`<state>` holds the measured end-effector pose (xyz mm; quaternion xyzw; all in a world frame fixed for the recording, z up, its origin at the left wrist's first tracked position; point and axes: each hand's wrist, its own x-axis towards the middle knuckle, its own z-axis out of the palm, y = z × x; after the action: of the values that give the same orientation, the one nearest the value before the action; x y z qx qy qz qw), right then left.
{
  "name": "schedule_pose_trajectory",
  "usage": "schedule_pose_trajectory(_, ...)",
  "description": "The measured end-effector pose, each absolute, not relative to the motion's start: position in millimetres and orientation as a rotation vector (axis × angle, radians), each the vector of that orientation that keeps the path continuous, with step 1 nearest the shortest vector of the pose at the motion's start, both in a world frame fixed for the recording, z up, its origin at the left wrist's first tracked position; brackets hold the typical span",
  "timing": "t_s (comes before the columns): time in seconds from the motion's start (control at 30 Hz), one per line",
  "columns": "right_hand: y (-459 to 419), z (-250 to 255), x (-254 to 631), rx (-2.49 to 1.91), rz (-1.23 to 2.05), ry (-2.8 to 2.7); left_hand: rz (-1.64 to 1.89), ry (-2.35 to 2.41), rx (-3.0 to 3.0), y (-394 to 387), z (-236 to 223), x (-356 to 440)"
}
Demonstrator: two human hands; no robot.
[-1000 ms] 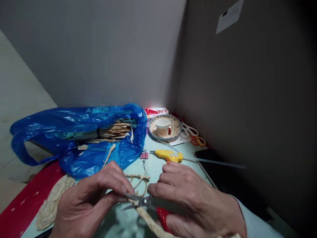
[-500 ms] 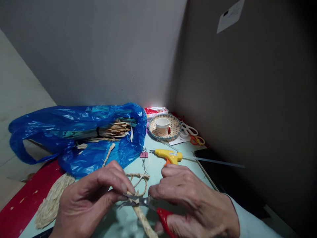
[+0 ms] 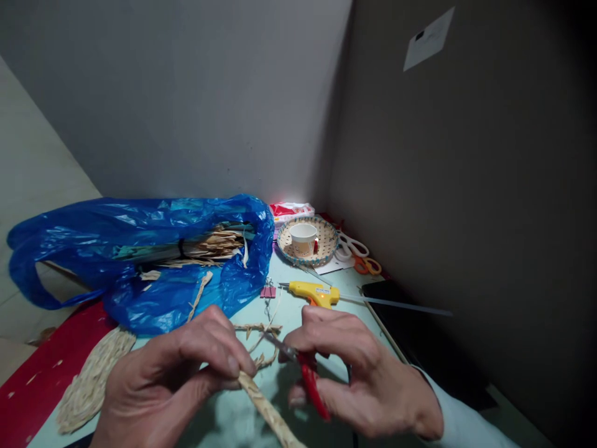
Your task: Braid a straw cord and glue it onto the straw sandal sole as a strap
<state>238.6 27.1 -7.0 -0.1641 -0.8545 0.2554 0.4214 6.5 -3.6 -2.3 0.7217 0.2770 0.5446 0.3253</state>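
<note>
Between thumb and fingers, my left hand (image 3: 181,376) pinches the end of a pale braided straw cord (image 3: 265,414), which slants down toward the bottom edge. My right hand (image 3: 359,373) is closed around red-handled scissors (image 3: 310,379), their blades pointing up and left, apart from the cord. Behind the hands, thin twisted straw pieces (image 3: 259,328) lie on the table, partly hidden by my fingers. A coiled braided straw piece (image 3: 96,379) rests left of my left hand.
A blue plastic bag (image 3: 140,224) holding a straw bundle (image 3: 214,244) lies at the back left. Beyond my right hand are a yellow glue gun (image 3: 312,292), a pink binder clip (image 3: 268,292), and a woven basket (image 3: 329,249) with a cup (image 3: 303,239). A dark flat object (image 3: 410,336) sits right.
The scissors have come away from the cord, moving slightly right, and their blades now point up and left. My left hand still pinches the cord's end.
</note>
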Motion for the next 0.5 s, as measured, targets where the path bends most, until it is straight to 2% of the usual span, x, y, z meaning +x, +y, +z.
schedule_pose_trajectory(0.13, 28.0, -5.7, 239.8, -0.324, 0.712, -2.279, 1.429, 0.694, 1.939, -2.9, 0.4, 7.3)
schedule_pose_trajectory(0.5, 30.7, -1.3, 247.9, -0.389, 0.532, -2.488, 1.526, 0.809, 2.016, -7.3, -1.2, 4.7)
